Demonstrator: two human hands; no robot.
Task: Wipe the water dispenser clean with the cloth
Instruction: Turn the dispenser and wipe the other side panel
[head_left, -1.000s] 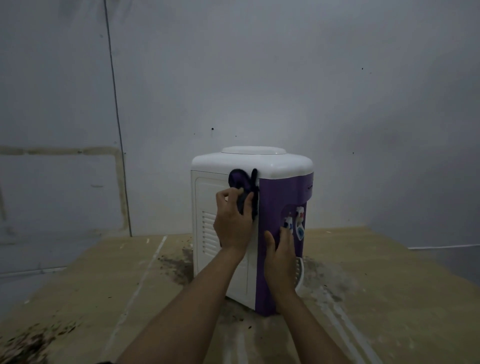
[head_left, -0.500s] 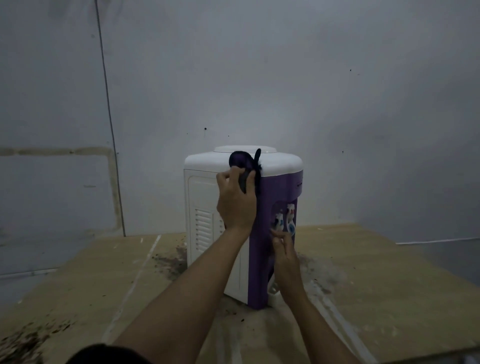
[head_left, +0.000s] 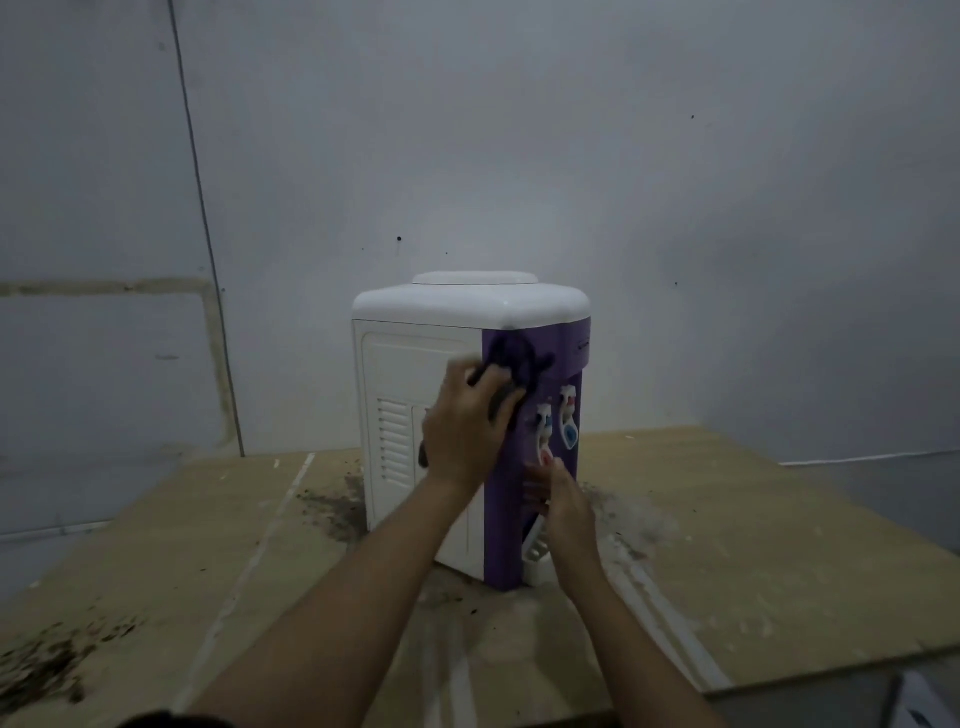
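Note:
A white and purple water dispenser (head_left: 410, 374) stands on a wooden board, its corner turned toward me and two taps (head_left: 556, 426) on the purple front. My left hand (head_left: 462, 431) is shut on a dark cloth (head_left: 517, 358) and presses it against the upper purple edge, just under the white lid. My right hand (head_left: 563, 504) rests against the lower front of the dispenser below the taps, beside the white drip tray (head_left: 535, 561), fingers flat on the body.
The wooden board (head_left: 753, 545) has dark dirt patches at the left (head_left: 47, 660) and around the dispenser's base. A grey wall stands close behind. The board's right edge drops to a grey floor (head_left: 883, 488).
The cloth in my left hand has slid down from the white lid's corner onto the purple front. My right hand has shifted lower, beneath the taps. The view has shifted slightly.

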